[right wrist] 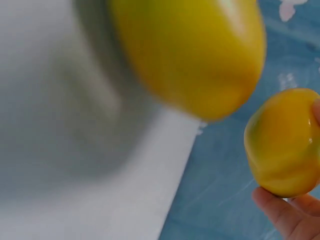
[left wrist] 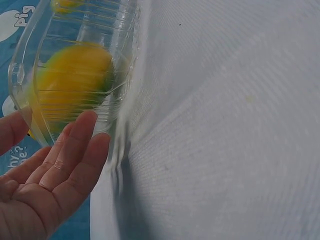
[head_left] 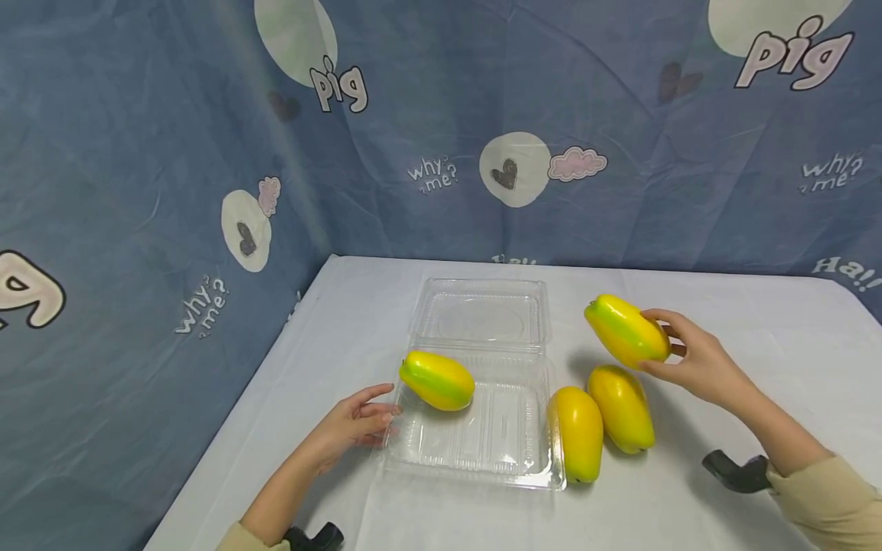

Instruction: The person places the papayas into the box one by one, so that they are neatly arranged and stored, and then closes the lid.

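In the head view my right hand (head_left: 696, 363) holds a yellow-green papaya (head_left: 625, 330) by its wider end, raised over the right side of the table. The right wrist view shows fingertips (right wrist: 270, 200) against this held papaya (right wrist: 285, 145). Another papaya (head_left: 438, 380) lies in the left part of a clear plastic clamshell box (head_left: 482, 467), whose lid (head_left: 482, 285) is folded back. My left hand (head_left: 347, 425) is at the box's left wall, fingers extended and loosely spread. Close up in the left wrist view, the left fingertips (left wrist: 86, 119) overlap the see-through wall, with the papaya (left wrist: 75, 75) behind it.
Two more papayas, one (head_left: 577, 436) right by the box's right wall and one (head_left: 622, 409) beside it, lie on the white-covered table (head_left: 758, 321). Blue printed cloth (head_left: 427, 99) hangs behind and at the left. A black mount (head_left: 737, 471) sticks out at the right wrist.
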Motion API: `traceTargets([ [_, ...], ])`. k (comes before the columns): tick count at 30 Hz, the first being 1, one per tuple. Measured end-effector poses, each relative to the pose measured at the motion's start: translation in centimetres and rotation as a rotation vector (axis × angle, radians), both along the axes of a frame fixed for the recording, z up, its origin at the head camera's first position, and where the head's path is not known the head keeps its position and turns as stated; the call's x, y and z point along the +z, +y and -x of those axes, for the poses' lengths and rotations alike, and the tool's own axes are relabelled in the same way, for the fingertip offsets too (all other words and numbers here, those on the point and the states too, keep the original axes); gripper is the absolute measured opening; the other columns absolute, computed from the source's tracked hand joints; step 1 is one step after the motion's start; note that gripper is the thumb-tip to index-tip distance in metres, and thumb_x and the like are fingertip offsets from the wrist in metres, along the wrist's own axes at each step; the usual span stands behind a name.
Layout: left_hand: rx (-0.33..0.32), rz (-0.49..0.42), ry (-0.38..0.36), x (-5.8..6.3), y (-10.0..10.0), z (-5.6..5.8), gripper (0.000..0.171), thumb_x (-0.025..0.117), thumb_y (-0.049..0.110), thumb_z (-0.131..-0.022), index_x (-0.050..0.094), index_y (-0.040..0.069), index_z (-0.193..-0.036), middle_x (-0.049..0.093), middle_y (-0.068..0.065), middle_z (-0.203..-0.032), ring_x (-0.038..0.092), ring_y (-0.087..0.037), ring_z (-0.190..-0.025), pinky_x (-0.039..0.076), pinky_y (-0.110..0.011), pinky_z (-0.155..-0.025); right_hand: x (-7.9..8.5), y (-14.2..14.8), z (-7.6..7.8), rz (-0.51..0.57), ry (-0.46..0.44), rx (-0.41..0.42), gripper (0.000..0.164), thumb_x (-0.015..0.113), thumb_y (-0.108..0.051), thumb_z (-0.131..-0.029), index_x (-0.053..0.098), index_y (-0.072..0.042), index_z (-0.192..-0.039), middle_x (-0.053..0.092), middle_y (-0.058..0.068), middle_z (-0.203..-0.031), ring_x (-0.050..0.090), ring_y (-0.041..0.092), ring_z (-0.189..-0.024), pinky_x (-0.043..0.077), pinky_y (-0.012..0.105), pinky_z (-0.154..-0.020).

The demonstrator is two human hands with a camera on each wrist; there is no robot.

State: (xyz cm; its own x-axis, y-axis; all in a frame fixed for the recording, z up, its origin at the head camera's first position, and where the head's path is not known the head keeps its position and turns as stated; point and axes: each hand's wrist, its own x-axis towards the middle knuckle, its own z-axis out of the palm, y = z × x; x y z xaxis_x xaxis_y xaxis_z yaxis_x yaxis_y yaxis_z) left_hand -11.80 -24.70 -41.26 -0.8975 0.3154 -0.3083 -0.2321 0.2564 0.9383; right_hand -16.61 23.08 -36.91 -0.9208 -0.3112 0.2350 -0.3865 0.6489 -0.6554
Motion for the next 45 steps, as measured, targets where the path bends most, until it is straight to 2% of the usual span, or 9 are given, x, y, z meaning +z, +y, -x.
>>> traceTargets([
  [6,0.001,0.005,0.001,0.0,0.0,0.1,0.066,0.060,0.021,-0.089,0.026,-0.002,-0.141,0.054,-0.024,-0.124,0.063,-0.028,-0.097,0.052,-0.037,-0.078,1.0,-2.2,-0.6,0.040,0.017,0.051,0.065,0.074,-0.006,-0.075,0.040,0.001,-0.130,0.046,0.022,-0.127,0.048,0.038,-0.109,0.044,0.044,-0.083],
  [13,-0.001,0.011,0.004,0.0,0.0,0.0,0.067,0.061,0.022,-0.088,0.027,-0.002,-0.140,0.054,-0.024,-0.124,0.064,-0.028,-0.097,0.052,-0.036,-0.078,1.3,-4.6,-1.3,0.068,0.004,0.109,0.064,0.074,-0.008,-0.076,0.040,-0.002,-0.130,0.048,0.017,-0.127,0.049,0.030,-0.108,0.045,0.046,-0.086],
  [20,-0.003,0.005,0.004,0.0,0.0,0.0,0.067,0.061,0.021,-0.088,0.027,-0.003,-0.140,0.054,-0.024,-0.124,0.064,-0.028,-0.097,0.052,-0.036,-0.077,0.7,-6.9,-1.6,0.104,0.000,0.174,0.062,0.074,-0.007,-0.074,0.043,-0.003,-0.128,0.051,0.014,-0.125,0.049,0.025,-0.105,0.047,0.048,-0.085],
  [24,-0.004,0.003,0.004,0.0,0.0,0.0,0.066,0.061,0.020,-0.089,0.026,-0.002,-0.140,0.054,-0.024,-0.124,0.063,-0.028,-0.097,0.052,-0.036,-0.078,0.1,-8.2,-1.6,0.103,0.003,0.199,0.062,0.074,-0.004,-0.073,0.044,-0.001,-0.126,0.051,0.014,-0.125,0.051,0.027,-0.107,0.047,0.049,-0.086],
  [29,-0.006,0.006,0.007,0.0,0.0,0.0,0.065,0.060,0.020,-0.089,0.026,-0.002,-0.141,0.054,-0.025,-0.124,0.063,-0.029,-0.097,0.052,-0.036,-0.077,-0.7,-10.0,-1.8,0.072,-0.004,0.217,0.064,0.075,-0.008,-0.073,0.043,-0.005,-0.128,0.051,0.009,-0.126,0.053,0.024,-0.106,0.046,0.046,-0.089],
  [33,-0.007,0.011,0.009,-0.1,0.0,0.1,0.065,0.060,0.020,-0.089,0.027,-0.002,-0.141,0.054,-0.024,-0.124,0.063,-0.029,-0.098,0.052,-0.036,-0.078,-1.3,-11.1,-1.9,0.037,0.021,0.225,0.064,0.077,-0.011,-0.072,0.045,-0.010,-0.128,0.051,0.004,-0.127,0.052,0.017,-0.099,0.049,0.039,-0.085],
  [35,-0.009,0.011,0.010,-0.1,0.0,0.1,0.065,0.060,0.020,-0.089,0.027,-0.002,-0.141,0.054,-0.024,-0.124,0.063,-0.029,-0.098,0.052,-0.036,-0.078,-1.6,-11.5,-2.0,0.022,0.036,0.222,0.063,0.077,-0.011,-0.072,0.046,-0.011,-0.127,0.051,0.003,-0.128,0.051,0.018,-0.101,0.048,0.038,-0.084],
  [39,-0.008,0.006,0.009,-0.1,0.0,0.1,0.065,0.060,0.020,-0.089,0.027,-0.002,-0.141,0.054,-0.024,-0.124,0.063,-0.029,-0.098,0.052,-0.036,-0.077,-2.2,-12.2,-1.9,-0.012,0.062,0.212,0.063,0.078,-0.012,-0.071,0.048,-0.010,-0.126,0.051,0.005,-0.129,0.049,0.024,-0.104,0.048,0.038,-0.080],
  [45,-0.009,-0.003,0.008,0.0,0.0,0.0,0.066,0.060,0.021,-0.089,0.026,-0.002,-0.141,0.053,-0.025,-0.124,0.063,-0.030,-0.098,0.052,-0.036,-0.077,-2.8,-13.0,-1.7,-0.101,0.089,0.198,0.063,0.078,-0.017,-0.071,0.050,-0.010,-0.126,0.051,0.008,-0.131,0.050,0.028,-0.110,0.043,0.044,-0.091],
])
